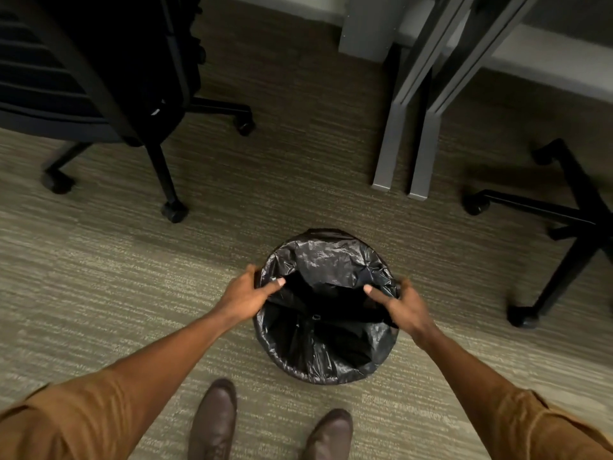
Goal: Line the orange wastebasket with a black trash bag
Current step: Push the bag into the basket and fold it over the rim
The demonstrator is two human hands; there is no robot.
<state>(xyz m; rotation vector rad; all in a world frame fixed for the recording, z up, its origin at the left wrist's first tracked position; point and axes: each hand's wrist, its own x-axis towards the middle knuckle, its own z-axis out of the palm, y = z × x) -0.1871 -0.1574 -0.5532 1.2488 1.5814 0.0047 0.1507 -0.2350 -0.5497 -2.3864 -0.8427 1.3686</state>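
Black film of the bag covers the whole mouth of the wastebasket; none of the orange shows from above. It stands on the carpet, just ahead of the shoes, between two office chairs and near the grey desk legs.

Left hand at the left rim, thumb outside, index finger laid over the film; it looks pinched on the bag edge. Right hand mirrors it at the right rim, fingers closed on the film.

Inside, a slack fold runs across between the two hands; the bottom is dark, so I cannot tell whether the bag reaches the base.

Risks, as judged:
- Near rim overhang looks shallow. Pulling toward the far side could slip it off and drop it in.
- Film is thin and crinkled. A hard tug over the rim, or a fingertip pressed through, could tear it.
- Trapped air or the cross fold may leave the bag bridged, so it pulls in once loaded.
- The basket is light and unbraced; an uneven pull may tip or slide it.
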